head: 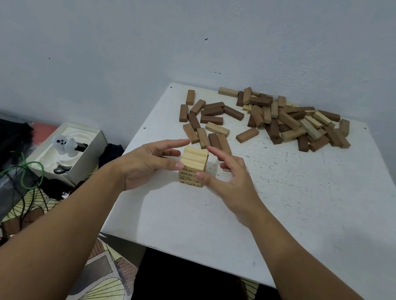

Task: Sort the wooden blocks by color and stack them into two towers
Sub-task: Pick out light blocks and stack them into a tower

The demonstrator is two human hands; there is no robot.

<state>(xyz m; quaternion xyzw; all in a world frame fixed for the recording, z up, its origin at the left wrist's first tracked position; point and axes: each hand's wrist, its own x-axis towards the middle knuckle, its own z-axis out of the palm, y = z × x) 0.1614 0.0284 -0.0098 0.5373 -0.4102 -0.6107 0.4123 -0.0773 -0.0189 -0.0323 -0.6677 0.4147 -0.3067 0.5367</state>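
Both hands around the light tower [193, 165], one per side. Left hand [149, 166] at its 9 o'clock: fingers mostly straight, thumb tip touching the near left corner, fingertips reaching past the top edge. Right hand [228, 179] at 3 o'clock: fingers loosely curved, thumb against the lower near right corner, index extended toward the top. Neither hand carries a block; it's a light squaring touch, not a clamp. Whether the far fingers actually contact the back face, can't tell. Tower sits mid-table [284, 213], left of centre, a few layers high, three pale blocks across the top layer, printed numbers on the end faces below. My read: I'm aligning the layers before adding more. To do it well: press evenly from both sides, keep force low and horizontal, nudge faces flush, release both hands together so nothing shifts. Blocks are plain rectangular bars, sanded wood, sharp edges, flat faces, so they should stack stably if square. Loose group of brown blocks [206, 118] at 12 o'clock from the tower, mostly dark with one pale block [216, 128] among them. Bigger mixed pile [295, 122] at 1 to 2 o'clock near the far edge, dark, mid-brown and pale jumbled and overlapping. No dark tower visible yet, so the task looks early. Table top is white, matte, speckled with dark flecks.
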